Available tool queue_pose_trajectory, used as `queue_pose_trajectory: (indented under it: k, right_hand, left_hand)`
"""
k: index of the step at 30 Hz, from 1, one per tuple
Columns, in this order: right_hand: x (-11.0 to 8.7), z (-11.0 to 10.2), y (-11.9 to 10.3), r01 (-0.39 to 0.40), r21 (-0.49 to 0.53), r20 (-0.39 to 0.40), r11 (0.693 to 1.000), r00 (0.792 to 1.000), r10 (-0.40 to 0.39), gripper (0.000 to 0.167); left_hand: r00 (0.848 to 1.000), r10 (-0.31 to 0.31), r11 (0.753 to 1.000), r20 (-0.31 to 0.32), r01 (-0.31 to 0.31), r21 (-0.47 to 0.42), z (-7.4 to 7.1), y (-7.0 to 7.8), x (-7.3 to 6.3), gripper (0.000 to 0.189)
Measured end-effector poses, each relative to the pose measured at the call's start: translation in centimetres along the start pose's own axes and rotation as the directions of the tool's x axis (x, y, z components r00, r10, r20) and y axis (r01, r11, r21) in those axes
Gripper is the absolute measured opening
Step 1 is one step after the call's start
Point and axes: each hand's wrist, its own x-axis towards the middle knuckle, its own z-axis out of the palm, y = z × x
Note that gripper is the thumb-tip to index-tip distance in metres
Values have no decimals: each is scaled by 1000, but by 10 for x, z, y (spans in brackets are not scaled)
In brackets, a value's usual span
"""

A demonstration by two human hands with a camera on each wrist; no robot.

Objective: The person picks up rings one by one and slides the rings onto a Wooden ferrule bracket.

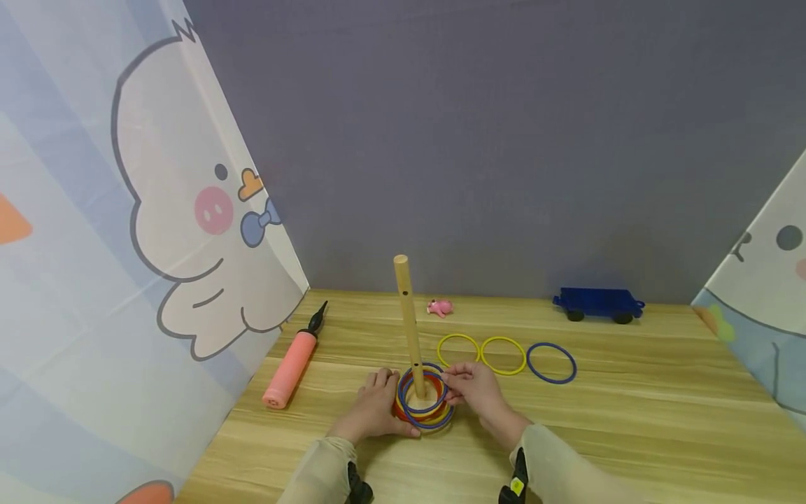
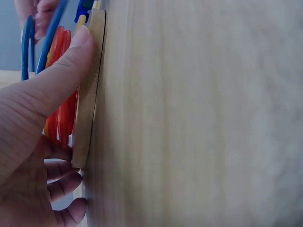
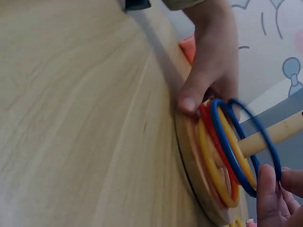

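Observation:
A wooden peg [image 1: 409, 322] rises from a round wooden base [image 2: 90, 94], with red [image 2: 66, 113], yellow and blue rings stacked around it. My left hand [image 1: 376, 409] grips the base from the left, thumb at its near edge and fingers round the far side. On the right, my right hand [image 1: 478, 393] pinches a blue ring [image 3: 271, 144] between thumb and fingers. That ring encircles the peg, tilted and raised above the stack. Another blue ring [image 3: 222, 137] lies below it on the pile.
Two yellow rings [image 1: 504, 337] and a blue ring [image 1: 551, 344] lie flat behind my right hand. A pink figurine [image 1: 439, 308] and a dark blue wheeled cart [image 1: 598, 302] stand by the back wall. To the left lies a pink hand pump [image 1: 292, 367] with a black nozzle.

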Motion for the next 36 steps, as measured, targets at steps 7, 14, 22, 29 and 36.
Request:
queue_pose_trajectory:
  k: [7, 14, 22, 29, 36]
  right_hand:
    - [2, -2, 8, 9, -61, -49, 998, 999, -12, 17]
    - [-5, -17, 5, 9, -53, -59, 999, 998, -13, 16]
    - [-8, -54, 11, -10, -78, -124, 997, 992, 1, 13]
    - [-11, -100, 14, -41, -122, -175, 992, 984, 19, 18]
    - [-14, -144, 11, -74, -162, -231, 984, 972, 35, 29]
  left_hand:
    - [1000, -5, 1000, 2, 5, 4, -1, 1, 0, 117]
    - [1000, 0, 1000, -5, 0, 4, 0, 0, 0, 117]
    - [1000, -1, 1000, 1, 1, 1, 0, 0, 0, 118]
    - [1000, 2, 1000, 14, -1, -20, -2, 1, -2, 117]
    - [1000, 8, 1000, 2, -8, -6, -2, 1, -2, 117]
